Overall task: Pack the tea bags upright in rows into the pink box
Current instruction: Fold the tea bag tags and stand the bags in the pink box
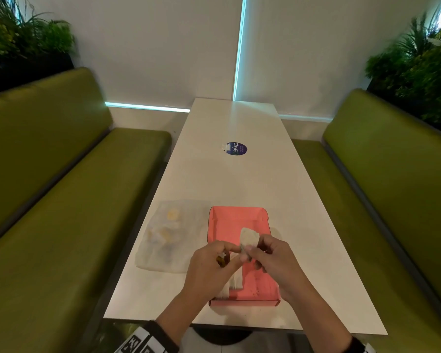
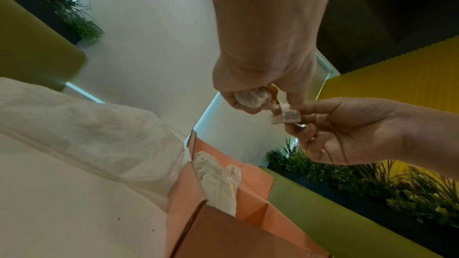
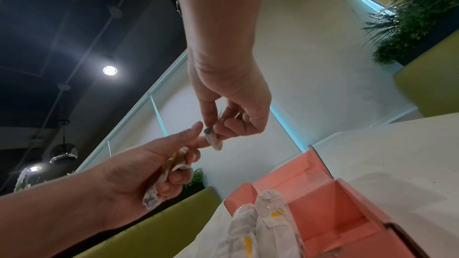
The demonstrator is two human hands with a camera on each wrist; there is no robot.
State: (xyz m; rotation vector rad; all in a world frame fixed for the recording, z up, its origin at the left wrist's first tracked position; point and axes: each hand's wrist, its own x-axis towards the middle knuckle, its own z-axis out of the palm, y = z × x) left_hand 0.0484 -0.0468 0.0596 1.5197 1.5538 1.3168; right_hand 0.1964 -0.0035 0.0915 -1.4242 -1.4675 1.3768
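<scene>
The pink box [image 1: 262,271] lies open on the white table, with two or three tea bags [image 1: 236,278] standing at its near left corner, seen too as tea bags [image 3: 261,223] in the right wrist view. Both hands hover above the box. My left hand [image 1: 229,250] grips a small bunch of tea bags [image 3: 164,180] with yellow tags in its curled fingers. Its forefinger and thumb reach to a single tea bag [image 1: 248,238], which my right hand [image 1: 250,250] pinches by one end. The same tea bag [image 2: 285,118] shows between both hands' fingertips.
A clear plastic bag [image 1: 168,235] holding more tea bags lies on the table left of the box. A round blue sticker [image 1: 236,148] sits farther up the table. Green benches [image 1: 61,200] flank the table on both sides.
</scene>
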